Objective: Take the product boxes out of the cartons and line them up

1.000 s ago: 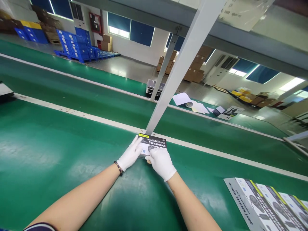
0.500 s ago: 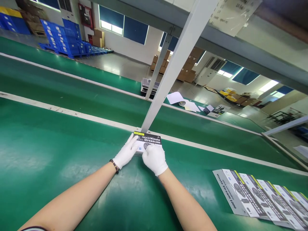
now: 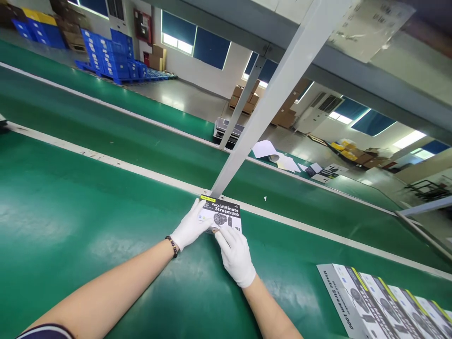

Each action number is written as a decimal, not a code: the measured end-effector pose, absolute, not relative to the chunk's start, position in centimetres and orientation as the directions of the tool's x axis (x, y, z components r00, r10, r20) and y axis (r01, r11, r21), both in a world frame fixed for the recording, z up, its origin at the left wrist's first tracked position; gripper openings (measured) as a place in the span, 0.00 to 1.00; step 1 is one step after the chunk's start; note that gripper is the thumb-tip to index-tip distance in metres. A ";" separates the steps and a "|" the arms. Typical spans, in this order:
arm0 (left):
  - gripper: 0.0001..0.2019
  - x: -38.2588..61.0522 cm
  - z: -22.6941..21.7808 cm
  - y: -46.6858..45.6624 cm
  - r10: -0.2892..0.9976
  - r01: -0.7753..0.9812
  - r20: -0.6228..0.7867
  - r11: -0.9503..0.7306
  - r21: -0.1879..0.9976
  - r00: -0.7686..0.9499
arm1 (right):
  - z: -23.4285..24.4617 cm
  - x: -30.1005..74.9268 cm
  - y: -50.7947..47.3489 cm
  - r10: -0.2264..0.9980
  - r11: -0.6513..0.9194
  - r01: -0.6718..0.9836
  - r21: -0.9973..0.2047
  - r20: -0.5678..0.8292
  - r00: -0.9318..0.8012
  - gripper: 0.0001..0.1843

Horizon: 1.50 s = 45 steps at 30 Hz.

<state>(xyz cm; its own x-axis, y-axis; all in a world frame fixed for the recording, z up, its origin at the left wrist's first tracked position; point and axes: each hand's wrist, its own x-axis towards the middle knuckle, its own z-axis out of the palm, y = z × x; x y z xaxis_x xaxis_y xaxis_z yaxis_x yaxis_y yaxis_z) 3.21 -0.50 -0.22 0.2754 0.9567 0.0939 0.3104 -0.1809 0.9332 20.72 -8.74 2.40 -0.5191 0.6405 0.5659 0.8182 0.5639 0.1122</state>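
Near right corner: a row of cartons (image 3: 362, 301) on the green bench (image 3: 88, 212), overlapping, yellow stripes along their faces, the end one showing a grey side lettered "Minute Stream 1000". Dark sleeve (image 3: 49, 333) with pale trim at the lower left; beaded bracelet (image 3: 172, 246) on the left wrist.

Both hands white-gloved. Right hand (image 3: 236, 254): fingers slightly bent, tips at the near edge of the box (image 3: 226, 210); whether they grip it, I cannot tell. Left hand (image 3: 190, 227): fingers along the left end, thumb over the printed face, holding the box there.

The box itself: small, oblong, lying on the bench against the pale rail (image 3: 158, 179), at the foot of the white post (image 3: 263, 106). Printed face up. Black band across its far part, white bold lettering, "ORCA Minute Stream 1000"; bright yellow label at the far left corner. Lower part white, with a dark, round, finned device pictured near the middle and smaller dark items to its right. Little blue mark toward the left. Near edge partly covered by gloves.

Beyond the rail, a white scrap (image 3: 265, 198) on green surface. Farther: loose white papers (image 3: 264, 149), then stacked blue crates (image 3: 113, 61) and brown cardboard boxes (image 3: 253, 100). Dark blue window blinds (image 3: 212, 47) on the back wall.
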 end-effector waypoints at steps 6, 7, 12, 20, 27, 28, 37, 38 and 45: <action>0.34 3.1 -0.3 -0.3 0.953 0.284 0.073 -0.160 0.945 0.294 | 1.3 20.0 -6.2 0.710 0.468 0.882 -0.057 0.618 -0.337 0.14; 0.35 3.1 -0.3 -0.3 0.953 0.283 0.063 -0.150 0.947 0.297 | 1.5 19.8 -6.2 0.729 0.452 0.887 -0.092 0.610 -0.309 0.13; 0.35 2.8 0.2 -0.3 0.949 0.294 0.041 -0.138 0.946 0.312 | 2.2 19.7 -6.7 0.712 0.514 0.850 -0.116 0.609 -0.348 0.11; 0.34 2.8 0.1 -0.2 0.949 0.322 0.046 -0.150 0.935 0.311 | 0.7 19.4 -6.0 0.745 0.318 0.927 -0.200 0.658 -0.114 0.13; 0.38 1.8 1.5 -0.3 0.907 0.332 -0.008 -0.145 0.932 0.420 | 5.7 18.1 -6.4 0.952 0.247 0.960 -0.128 0.217 -0.216 0.15; 0.39 1.6 1.8 -0.4 0.881 0.355 -0.051 -0.136 0.925 0.471 | 6.2 17.8 -7.0 0.954 0.262 0.961 -0.094 0.176 -0.243 0.20; 0.38 1.0 2.1 -0.6 0.794 0.529 -0.112 -0.285 0.799 0.597 | 6.1 22.1 -13.0 0.950 -0.311 0.950 0.014 -0.005 0.311 0.32; 0.37 1.1 2.1 -0.6 0.803 0.542 -0.109 -0.288 0.789 0.585 | 6.2 23.9 -13.7 0.923 -0.385 0.922 0.035 -0.012 0.385 0.31; 0.32 1.4 1.8 -0.5 0.825 0.599 -0.110 -0.304 0.741 0.555 | 7.5 32.0 -16.1 0.638 -0.770 0.627 0.116 0.149 0.756 0.27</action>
<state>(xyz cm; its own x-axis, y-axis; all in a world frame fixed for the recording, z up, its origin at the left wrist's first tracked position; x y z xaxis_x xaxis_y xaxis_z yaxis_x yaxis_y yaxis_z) 1.42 -0.54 1.81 0.5548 0.8247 -0.1097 0.5989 -0.3044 0.7407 32.04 -16.14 7.51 0.7557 0.6378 0.1485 0.6273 -0.7702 0.1155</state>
